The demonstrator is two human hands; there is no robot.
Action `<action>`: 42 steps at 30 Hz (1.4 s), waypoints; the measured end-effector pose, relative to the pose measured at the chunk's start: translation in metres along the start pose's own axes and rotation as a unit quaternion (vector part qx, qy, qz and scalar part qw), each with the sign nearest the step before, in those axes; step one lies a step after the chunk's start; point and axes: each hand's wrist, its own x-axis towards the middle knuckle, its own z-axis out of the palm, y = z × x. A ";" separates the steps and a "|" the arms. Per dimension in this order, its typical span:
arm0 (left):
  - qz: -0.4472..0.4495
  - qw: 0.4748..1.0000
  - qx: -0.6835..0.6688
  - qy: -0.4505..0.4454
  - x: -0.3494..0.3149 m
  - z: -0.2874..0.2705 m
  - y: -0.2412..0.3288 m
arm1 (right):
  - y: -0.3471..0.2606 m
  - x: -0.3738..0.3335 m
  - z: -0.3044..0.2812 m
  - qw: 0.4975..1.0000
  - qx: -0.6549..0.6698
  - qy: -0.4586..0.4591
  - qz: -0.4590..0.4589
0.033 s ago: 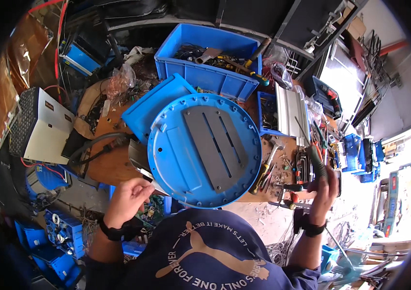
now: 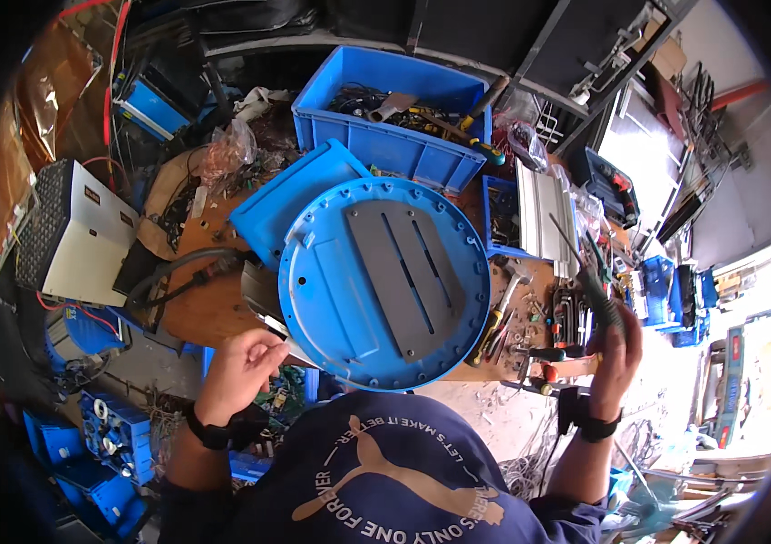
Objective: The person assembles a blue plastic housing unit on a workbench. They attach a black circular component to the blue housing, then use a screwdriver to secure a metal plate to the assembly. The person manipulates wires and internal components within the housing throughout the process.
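A round blue plastic cover (image 2: 326, 313) with a ring of holes round its rim lies in front of me. Across its right half sits a dark grey slotted plate (image 2: 385, 272), with screw heads at some corners. My left hand (image 2: 245, 370) is beside the cover's lower left rim, thumb and fingers pinched together; what they hold, if anything, is hidden. Off to the right of the cover, my right hand (image 2: 616, 358) is closed round the green-and-dark handle of a screwdriver (image 2: 600, 299). Its long thin shaft points up and away, touching nothing I can make out.
Behind the cover lies a blue rectangular lid (image 2: 281, 204), and beyond it a blue crate (image 2: 385, 136) of cables and tools. A hammer (image 2: 514, 281), screwdrivers and loose hardware cover the wooden bench (image 2: 199, 313) at right. A white-and-black box (image 2: 91, 240) stands left.
My right hand has shifted slightly to the right with the screwdriver, which now leans a little more to the left at its tip. The left hand and the cover look almost unchanged.
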 end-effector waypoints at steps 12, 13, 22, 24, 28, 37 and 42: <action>0.173 0.963 0.037 0.204 0.005 0.016 -0.034 | -0.155 0.109 0.139 0.927 -0.143 -0.289 -0.194; 0.189 0.957 0.038 0.218 0.006 0.017 -0.035 | -0.160 0.113 0.152 0.917 -0.161 -0.308 -0.194; 0.291 0.894 0.197 0.279 0.018 -0.001 -0.008 | -0.172 0.113 0.226 0.877 -0.244 -0.323 -0.259; 0.318 0.859 0.290 0.277 0.043 -0.009 0.011 | -0.169 0.114 0.230 0.874 -0.255 -0.326 -0.256; 0.252 0.855 0.397 0.218 0.082 -0.006 0.045 | -0.165 0.115 0.239 0.871 -0.263 -0.330 -0.250; 0.169 0.840 0.502 0.120 0.129 0.002 0.070 | -0.158 0.115 0.244 0.865 -0.298 -0.325 -0.240; 0.119 0.861 0.490 0.068 0.126 0.002 0.076 | -0.160 0.112 0.245 0.864 -0.285 -0.325 -0.258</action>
